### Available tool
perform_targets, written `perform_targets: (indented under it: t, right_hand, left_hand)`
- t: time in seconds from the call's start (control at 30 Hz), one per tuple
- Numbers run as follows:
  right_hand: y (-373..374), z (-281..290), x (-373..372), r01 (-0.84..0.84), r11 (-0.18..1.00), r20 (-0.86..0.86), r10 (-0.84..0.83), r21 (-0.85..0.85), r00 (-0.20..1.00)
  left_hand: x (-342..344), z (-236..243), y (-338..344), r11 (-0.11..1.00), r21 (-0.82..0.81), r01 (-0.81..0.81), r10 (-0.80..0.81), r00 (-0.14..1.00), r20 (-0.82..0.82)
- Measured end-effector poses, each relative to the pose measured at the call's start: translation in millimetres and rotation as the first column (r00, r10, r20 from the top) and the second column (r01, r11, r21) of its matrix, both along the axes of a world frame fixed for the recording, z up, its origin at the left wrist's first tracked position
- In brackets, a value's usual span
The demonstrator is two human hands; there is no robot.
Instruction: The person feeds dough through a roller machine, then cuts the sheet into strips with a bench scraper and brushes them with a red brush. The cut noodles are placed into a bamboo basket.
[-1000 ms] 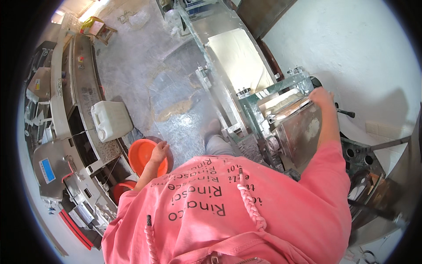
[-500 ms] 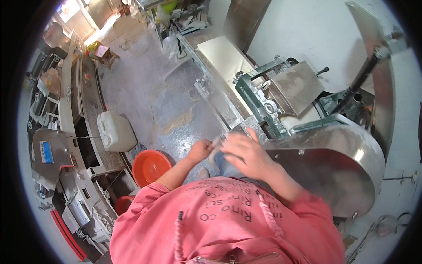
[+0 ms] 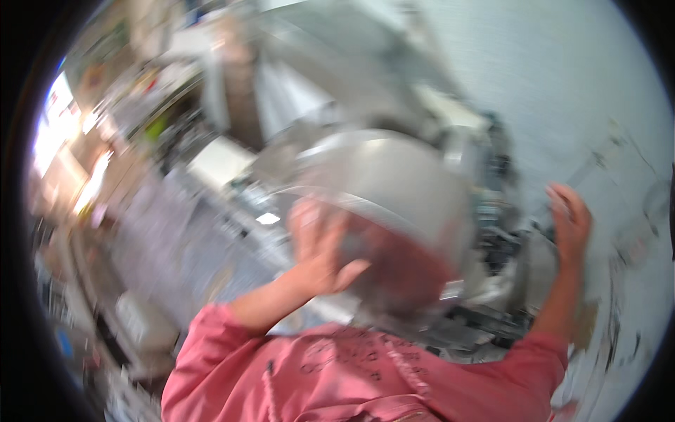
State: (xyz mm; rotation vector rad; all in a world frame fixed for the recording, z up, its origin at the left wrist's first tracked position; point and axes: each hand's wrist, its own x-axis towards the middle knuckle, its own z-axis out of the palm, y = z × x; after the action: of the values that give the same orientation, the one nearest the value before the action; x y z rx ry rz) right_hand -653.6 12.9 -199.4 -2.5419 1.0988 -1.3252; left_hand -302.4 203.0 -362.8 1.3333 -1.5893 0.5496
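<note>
The picture is smeared by motion. My left hand point(image 3: 320, 246) has its fingers spread at the front of a large rounded steel housing point(image 3: 387, 169) with a dark reddish, shiny face; whether it touches the steel I cannot tell. My right hand point(image 3: 569, 221) is raised to the right of the housing, beside the wall, fingers apart and slightly curved, holding nothing that I can make out. Beyond the housing are blurred machine parts point(image 3: 492, 204) and a pale sheet point(image 3: 218, 165) on a long bed.
A pale wall point(image 3: 583, 84) rises at the back and right. A grey floor point(image 3: 151, 232) lies left of the machine, with a white jerrycan point(image 3: 144, 320) and a long counter point(image 3: 81, 281) along the far left.
The view has swung right toward the machine and steel housing. My hands, close together half a second ago, are now apart, the left at the housing, the right out to the right.
</note>
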Motion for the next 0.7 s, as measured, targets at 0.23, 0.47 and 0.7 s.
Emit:
perform_targets:
  t: [0.23,0.47,0.7]
  right_hand:
    - [-334.0,24.0,-212.3,0.515,0.825,-0.137,-0.553,-0.234,0.822]
    - [-530.7,114.3,-352.5,0.856,0.477,-0.118,-0.879,-0.198,0.463]
    - [-672.0,95.3,-440.5,0.768,0.619,-0.148,-0.785,-0.164,0.601]
  left_hand:
    - [-92.1,-2.4,-45.1,0.972,-0.216,-0.092,0.036,0.967,-0.251]
    - [-120.1,17.5,-43.6,0.927,0.345,0.146,0.115,0.765,-0.634]
    - [-133.0,31.5,0.1,0.672,0.143,0.727,-0.010,0.202,-0.979]
